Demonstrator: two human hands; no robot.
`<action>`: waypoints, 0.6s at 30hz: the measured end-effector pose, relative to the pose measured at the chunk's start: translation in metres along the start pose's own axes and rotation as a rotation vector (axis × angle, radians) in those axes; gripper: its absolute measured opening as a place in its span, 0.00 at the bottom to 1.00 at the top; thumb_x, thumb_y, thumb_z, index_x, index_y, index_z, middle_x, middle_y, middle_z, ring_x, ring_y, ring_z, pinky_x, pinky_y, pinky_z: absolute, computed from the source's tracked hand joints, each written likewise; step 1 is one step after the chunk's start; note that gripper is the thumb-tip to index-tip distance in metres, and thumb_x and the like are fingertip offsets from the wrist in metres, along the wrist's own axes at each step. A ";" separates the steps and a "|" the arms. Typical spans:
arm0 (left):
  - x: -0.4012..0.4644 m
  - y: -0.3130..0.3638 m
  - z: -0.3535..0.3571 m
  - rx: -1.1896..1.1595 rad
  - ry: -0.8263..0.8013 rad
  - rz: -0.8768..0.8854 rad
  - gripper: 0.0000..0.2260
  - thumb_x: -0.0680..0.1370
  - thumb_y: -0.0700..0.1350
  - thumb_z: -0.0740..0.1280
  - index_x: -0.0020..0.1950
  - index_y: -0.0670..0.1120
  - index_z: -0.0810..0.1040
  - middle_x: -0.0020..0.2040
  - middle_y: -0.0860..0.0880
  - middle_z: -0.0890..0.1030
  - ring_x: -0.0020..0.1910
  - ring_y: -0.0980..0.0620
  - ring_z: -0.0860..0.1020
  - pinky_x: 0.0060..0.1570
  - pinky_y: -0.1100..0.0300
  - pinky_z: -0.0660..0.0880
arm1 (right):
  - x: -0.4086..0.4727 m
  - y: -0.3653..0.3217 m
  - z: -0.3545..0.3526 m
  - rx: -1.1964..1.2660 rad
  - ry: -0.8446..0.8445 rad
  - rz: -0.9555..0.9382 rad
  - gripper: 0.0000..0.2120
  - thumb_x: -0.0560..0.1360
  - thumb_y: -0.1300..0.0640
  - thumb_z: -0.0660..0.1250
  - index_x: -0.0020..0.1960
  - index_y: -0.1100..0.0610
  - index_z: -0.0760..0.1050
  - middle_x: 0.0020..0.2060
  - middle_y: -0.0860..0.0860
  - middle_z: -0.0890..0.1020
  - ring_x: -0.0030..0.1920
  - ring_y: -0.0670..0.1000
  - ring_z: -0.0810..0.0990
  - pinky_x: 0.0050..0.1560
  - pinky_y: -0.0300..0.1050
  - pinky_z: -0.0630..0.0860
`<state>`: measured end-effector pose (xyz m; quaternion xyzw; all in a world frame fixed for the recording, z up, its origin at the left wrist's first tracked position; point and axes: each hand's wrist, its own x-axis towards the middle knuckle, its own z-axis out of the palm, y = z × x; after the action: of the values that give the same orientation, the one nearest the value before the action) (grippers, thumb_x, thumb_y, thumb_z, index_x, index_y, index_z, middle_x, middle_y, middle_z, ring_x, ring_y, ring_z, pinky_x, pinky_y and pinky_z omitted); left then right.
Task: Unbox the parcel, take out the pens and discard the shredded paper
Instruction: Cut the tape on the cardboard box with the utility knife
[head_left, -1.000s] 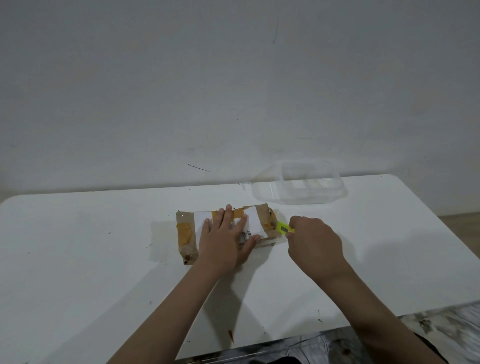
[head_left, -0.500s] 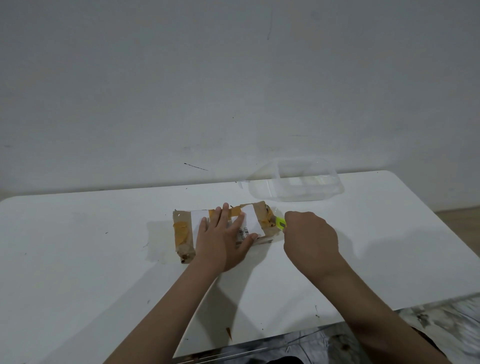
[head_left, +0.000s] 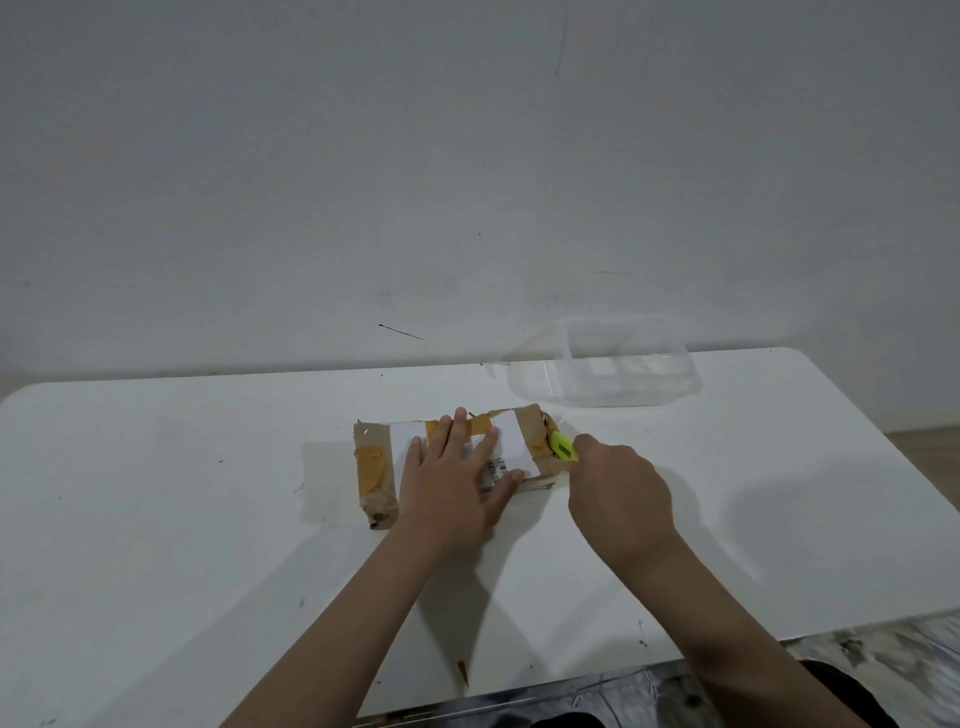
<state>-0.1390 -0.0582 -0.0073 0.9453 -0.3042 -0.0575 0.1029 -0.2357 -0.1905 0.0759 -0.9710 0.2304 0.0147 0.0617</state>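
A: Parcel (head_left: 457, 457) mid-table (head_left: 156, 519), taped shut. Left hand (head_left: 449, 483) flat, fingers spread, pinning it.

B: Right hand (head_left: 618, 493) fisted round a green cutter (head_left: 563, 446), tip at the parcel's right end. Opening barely begun; pens, shredded paper unseen. Clear tub (head_left: 602, 366) waits at far edge.

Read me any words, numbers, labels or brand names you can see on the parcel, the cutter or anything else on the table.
No text here can be read.
White shipping label on the brown taped parcel: a barcode with small print beside the left hand, too small and blurred to read.
Yellow-green cutter in the right hand: a dark mark only, no legible lettering.
Clear plastic container: no text visible.
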 end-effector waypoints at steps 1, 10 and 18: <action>0.000 0.000 0.000 0.004 0.001 -0.006 0.29 0.77 0.67 0.44 0.76 0.59 0.49 0.78 0.47 0.43 0.77 0.48 0.42 0.73 0.46 0.44 | -0.001 0.002 -0.003 0.002 0.014 0.008 0.06 0.76 0.63 0.56 0.43 0.55 0.63 0.32 0.50 0.65 0.37 0.56 0.72 0.34 0.44 0.64; 0.000 0.001 0.001 0.022 0.005 -0.006 0.29 0.77 0.67 0.45 0.76 0.59 0.49 0.78 0.47 0.43 0.77 0.47 0.43 0.73 0.46 0.45 | 0.001 0.009 -0.014 -0.052 -0.005 0.038 0.03 0.76 0.60 0.60 0.46 0.53 0.72 0.32 0.48 0.66 0.35 0.53 0.69 0.25 0.39 0.55; 0.001 -0.005 0.002 -0.021 -0.001 0.027 0.32 0.74 0.70 0.39 0.76 0.59 0.48 0.78 0.47 0.44 0.77 0.48 0.43 0.73 0.46 0.45 | 0.004 0.027 -0.023 0.215 0.142 0.080 0.07 0.75 0.51 0.64 0.50 0.48 0.78 0.40 0.50 0.82 0.45 0.56 0.80 0.40 0.43 0.71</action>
<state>-0.1357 -0.0553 -0.0108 0.9399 -0.3165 -0.0600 0.1134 -0.2441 -0.2194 0.0955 -0.9474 0.2731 -0.0765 0.1483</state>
